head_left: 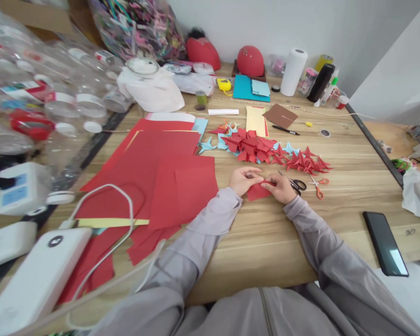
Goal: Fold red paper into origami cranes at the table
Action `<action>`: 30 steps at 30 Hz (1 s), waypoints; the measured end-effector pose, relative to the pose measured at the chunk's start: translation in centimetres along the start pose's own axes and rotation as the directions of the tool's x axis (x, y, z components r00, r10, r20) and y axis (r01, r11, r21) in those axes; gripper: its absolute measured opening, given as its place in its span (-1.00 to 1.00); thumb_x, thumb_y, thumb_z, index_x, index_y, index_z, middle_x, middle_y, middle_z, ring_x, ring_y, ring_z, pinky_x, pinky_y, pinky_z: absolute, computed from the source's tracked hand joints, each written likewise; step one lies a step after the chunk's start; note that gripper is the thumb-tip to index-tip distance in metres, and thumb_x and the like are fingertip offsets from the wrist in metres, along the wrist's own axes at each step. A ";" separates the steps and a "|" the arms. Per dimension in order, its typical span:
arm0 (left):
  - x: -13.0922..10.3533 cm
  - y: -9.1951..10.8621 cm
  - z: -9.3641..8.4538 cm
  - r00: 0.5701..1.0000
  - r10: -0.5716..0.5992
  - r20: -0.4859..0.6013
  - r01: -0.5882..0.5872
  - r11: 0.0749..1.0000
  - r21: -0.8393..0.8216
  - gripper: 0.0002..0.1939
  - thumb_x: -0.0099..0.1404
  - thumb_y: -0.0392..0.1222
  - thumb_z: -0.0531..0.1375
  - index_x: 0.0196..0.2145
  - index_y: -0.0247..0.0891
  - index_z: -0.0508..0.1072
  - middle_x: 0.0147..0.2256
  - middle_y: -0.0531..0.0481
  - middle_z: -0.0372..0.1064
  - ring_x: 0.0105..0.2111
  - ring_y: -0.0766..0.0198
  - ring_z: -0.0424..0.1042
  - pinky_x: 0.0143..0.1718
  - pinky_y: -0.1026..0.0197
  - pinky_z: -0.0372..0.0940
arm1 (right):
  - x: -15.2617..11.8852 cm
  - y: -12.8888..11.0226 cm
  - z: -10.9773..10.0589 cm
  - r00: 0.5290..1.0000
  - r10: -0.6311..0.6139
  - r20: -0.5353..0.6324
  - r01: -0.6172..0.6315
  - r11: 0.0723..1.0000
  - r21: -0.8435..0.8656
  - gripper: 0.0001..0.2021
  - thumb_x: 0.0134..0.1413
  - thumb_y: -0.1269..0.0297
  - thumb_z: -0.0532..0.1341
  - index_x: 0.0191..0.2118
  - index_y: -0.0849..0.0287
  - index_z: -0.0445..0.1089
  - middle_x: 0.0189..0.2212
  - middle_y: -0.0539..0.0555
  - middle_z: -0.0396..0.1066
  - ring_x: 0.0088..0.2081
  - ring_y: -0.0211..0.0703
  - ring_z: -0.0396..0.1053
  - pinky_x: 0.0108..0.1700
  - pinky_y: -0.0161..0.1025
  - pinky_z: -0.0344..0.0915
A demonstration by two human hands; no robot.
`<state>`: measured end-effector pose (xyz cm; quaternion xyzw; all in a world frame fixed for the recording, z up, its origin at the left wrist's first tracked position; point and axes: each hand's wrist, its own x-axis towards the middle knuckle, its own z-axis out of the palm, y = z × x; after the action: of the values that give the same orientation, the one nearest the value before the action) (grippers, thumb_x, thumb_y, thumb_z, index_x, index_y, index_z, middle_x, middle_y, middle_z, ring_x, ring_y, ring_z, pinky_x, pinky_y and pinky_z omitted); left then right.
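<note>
A small piece of red paper (259,192) lies on the wooden table between my hands, its far edge pinched up. My left hand (244,181) grips that edge from the left, thumb and fingers closed on it. On the right side, my right hand (280,186) pinches the same edge with its thumb on top. Just beyond my hands stretches a row of folded red paper stars (254,147) with light blue ones (207,145) among them. Black-handled scissors (298,185) lie partly hidden behind my right hand, and orange-handled scissors (320,186) rest farther right.
Large red paper sheets (161,140) spread over the left side. A white power bank (38,280) with a cable sits front left, near many plastic bottles (61,109). A phone (385,243) lies at the right edge. Behind are a pen (285,130), brown paper (280,115) and a tape measure (224,84).
</note>
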<state>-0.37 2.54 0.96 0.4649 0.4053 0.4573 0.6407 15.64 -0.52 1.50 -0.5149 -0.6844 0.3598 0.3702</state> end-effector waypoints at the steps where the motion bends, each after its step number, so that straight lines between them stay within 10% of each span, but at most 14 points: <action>1: 0.1 -0.1 0.0 1.000 0.000 0.002 0.000 1.000 -0.001 -0.56 -0.28 -0.18 0.42 -0.36 -0.36 0.51 -0.59 0.01 0.45 -0.58 0.34 0.39 -0.48 0.29 0.29 | 0.0 0.0 0.0 1.000 -0.004 -0.007 0.004 1.000 0.001 -0.74 -0.08 0.12 0.25 -0.55 0.23 0.37 -0.62 -0.01 0.33 -0.54 -0.30 0.21 -0.44 -0.32 0.15; 30: -0.2 0.4 -0.2 0.990 0.022 0.140 -0.018 0.999 -0.034 -0.53 -0.18 -0.23 0.38 -0.25 -0.38 0.46 -0.55 0.02 0.45 -0.52 0.35 0.41 -0.38 0.27 0.31 | 0.1 -0.1 -0.2 0.994 0.052 0.095 -0.067 0.984 0.164 -0.69 -0.15 0.05 0.28 -0.58 0.22 0.33 -0.66 -0.06 0.23 -0.59 -0.35 0.09 -0.51 -0.33 0.06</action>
<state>-0.68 2.47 1.32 0.4895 0.3470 0.4363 0.6705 15.79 -0.44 1.72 -0.4854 -0.6521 0.4499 0.3698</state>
